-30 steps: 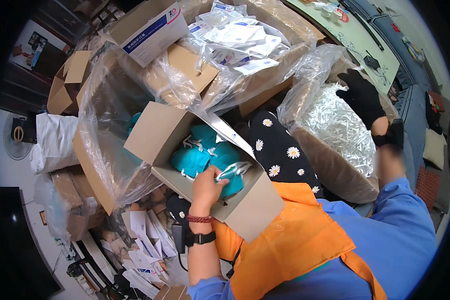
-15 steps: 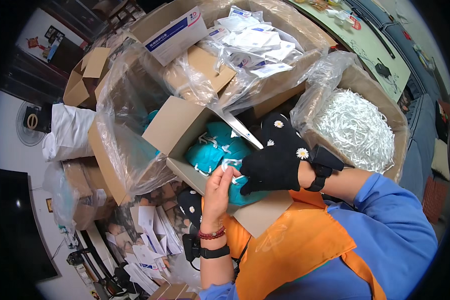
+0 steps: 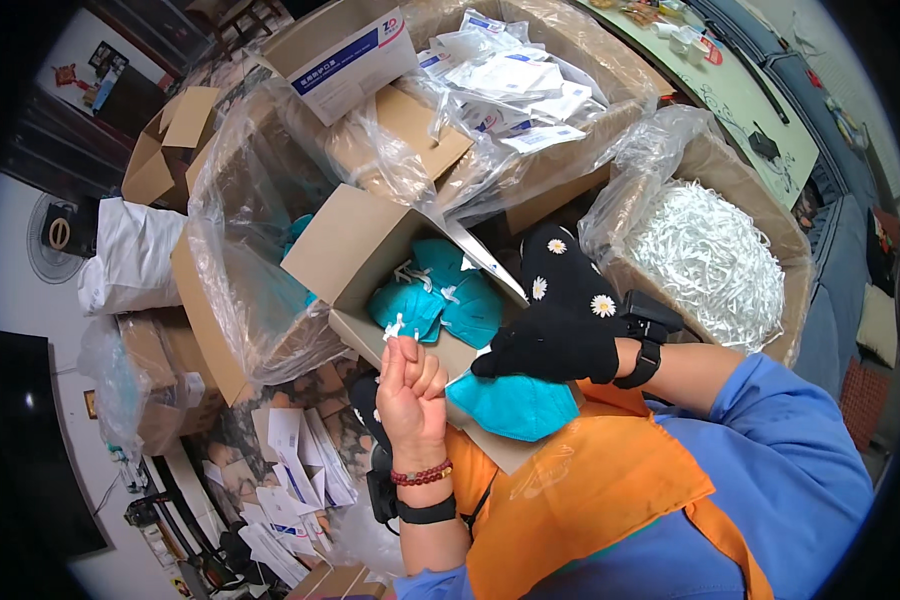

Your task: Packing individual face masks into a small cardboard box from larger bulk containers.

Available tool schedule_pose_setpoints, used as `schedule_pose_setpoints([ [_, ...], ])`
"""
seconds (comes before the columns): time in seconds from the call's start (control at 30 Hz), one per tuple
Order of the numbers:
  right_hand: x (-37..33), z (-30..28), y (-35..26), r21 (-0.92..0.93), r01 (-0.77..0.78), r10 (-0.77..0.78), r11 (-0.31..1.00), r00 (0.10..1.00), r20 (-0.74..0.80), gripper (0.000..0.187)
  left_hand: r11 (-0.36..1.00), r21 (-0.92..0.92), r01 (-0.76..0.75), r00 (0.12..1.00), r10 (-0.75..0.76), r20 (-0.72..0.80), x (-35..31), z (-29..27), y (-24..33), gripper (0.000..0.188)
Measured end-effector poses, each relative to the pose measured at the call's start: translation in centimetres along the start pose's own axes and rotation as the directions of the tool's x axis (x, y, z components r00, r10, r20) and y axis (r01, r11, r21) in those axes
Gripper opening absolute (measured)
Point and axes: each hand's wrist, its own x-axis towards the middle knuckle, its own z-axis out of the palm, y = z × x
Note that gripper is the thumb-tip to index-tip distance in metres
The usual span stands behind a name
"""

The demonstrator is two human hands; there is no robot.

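Observation:
A teal cup-shaped mask (image 3: 515, 405) hangs near my lap, its upper edge gripped by my right hand (image 3: 560, 340). That hand wears a black glove with daisy prints, the fingers closed on the mask's rim. To its left my bare left hand (image 3: 415, 395) is raised in a pinch. White strap ends show at its fingertips; whether they are held or lie on the masks behind, I cannot tell. Just beyond both hands, an open carton (image 3: 345, 240) tilts toward me with several teal masks (image 3: 460, 295) inside, white straps lying on them.
A plastic-lined carton of white straps (image 3: 710, 270) stands at the right. Another, full of white packets (image 3: 525, 85), is at the back. A plastic-lined carton (image 3: 260, 240) at left holds more teal. White flat boxes (image 3: 305, 465) lie on the floor.
The teal mask has come out toward my lap in my right hand, and more of it shows. My left hand has moved left, away from the right hand.

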Motion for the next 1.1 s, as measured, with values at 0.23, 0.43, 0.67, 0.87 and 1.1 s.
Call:
schedule_pose_setpoints([
  [0.23,-2.0,-8.2,3.7,0.433,0.114,0.206,0.894,0.754,-0.624,0.020,0.950,0.203,-0.237,0.924,0.285,-0.254,-3.9,-6.5,7.5,0.020],
  [0.43,1.2,-4.1,1.0,0.452,-0.242,0.407,0.859,0.857,-0.315,0.018,0.851,0.523,0.048,0.999,-0.029,-0.044,-0.9,0.8,-0.9,0.050],
  [0.67,1.8,-3.0,-2.3,-0.179,-0.018,-0.084,0.984,0.834,-0.545,0.019,0.859,0.503,0.094,0.988,-0.142,0.057,-0.8,2.0,-5.0,0.050],
  [0.87,2.1,-0.4,-0.3,0.054,-0.027,0.056,0.998,0.758,-0.650,0.036,0.863,0.504,-0.038,0.997,-0.002,0.079,0.6,2.1,-6.4,0.051],
  [1.1,1.6,-1.9,-2.4,-0.161,-0.170,0.044,0.972,0.807,-0.589,0.032,0.842,0.538,0.017,0.995,-0.066,0.071,0.0,2.6,-5.5,0.022],
])
